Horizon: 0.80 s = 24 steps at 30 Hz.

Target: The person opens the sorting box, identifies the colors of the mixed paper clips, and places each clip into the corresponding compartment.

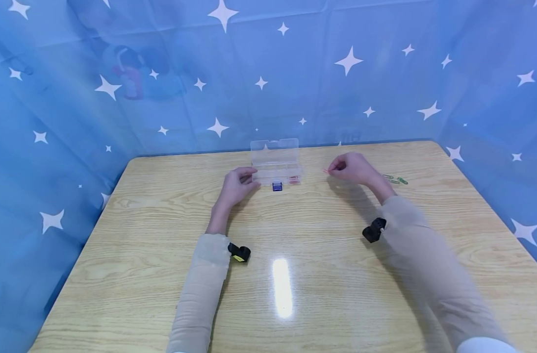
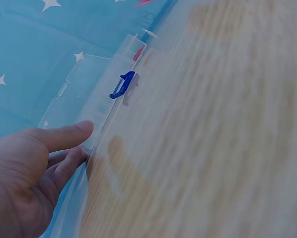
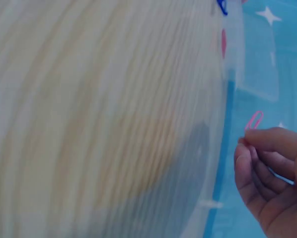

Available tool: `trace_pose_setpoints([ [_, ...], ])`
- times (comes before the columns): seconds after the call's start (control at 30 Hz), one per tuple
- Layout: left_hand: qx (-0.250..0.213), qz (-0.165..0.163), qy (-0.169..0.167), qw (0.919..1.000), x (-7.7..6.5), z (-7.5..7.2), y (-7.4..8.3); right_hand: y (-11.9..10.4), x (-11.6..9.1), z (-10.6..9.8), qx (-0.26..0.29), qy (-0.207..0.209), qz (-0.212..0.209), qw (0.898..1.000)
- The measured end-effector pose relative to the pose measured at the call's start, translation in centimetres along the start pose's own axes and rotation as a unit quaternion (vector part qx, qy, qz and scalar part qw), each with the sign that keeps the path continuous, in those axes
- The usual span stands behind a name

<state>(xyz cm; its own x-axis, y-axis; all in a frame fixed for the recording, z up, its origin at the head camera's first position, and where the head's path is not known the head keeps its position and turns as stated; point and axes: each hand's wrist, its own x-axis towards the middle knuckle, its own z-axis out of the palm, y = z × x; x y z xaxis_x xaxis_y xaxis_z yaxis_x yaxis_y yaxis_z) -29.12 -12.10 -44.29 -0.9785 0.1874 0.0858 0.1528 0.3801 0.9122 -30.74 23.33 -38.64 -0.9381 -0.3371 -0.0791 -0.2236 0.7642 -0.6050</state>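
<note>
A clear plastic box lies at the far side of the table, its lid raised at the back. On its front edge is a blue latch. Pinkish-red paper clips sit in the compartment at its right end. My left hand grips the box's left end, thumb toward the front and fingers around the side. To the right of the box, above the table, my right hand pinches a pink paper clip between thumb and fingertips; one loop sticks out.
Several green paper clips lie on the wooden table beyond the right wrist. A blue star-patterned curtain rises behind the table and along both sides. Each sleeve carries a small black camera.
</note>
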Motion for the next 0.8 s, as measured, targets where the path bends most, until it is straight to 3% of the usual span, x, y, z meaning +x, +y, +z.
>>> trace_pose_setpoints([
  [0.43,0.000,-0.001,-0.003,1.0000,0.0,-0.1,0.1,-5.2,3.2,3.1,0.029,-0.020,-0.031,0.999],
  [0.8,-0.004,0.000,-0.001,1.0000,0.0,-0.1,0.0,-7.6,4.6,5.0,0.028,-0.025,-0.050,0.998],
])
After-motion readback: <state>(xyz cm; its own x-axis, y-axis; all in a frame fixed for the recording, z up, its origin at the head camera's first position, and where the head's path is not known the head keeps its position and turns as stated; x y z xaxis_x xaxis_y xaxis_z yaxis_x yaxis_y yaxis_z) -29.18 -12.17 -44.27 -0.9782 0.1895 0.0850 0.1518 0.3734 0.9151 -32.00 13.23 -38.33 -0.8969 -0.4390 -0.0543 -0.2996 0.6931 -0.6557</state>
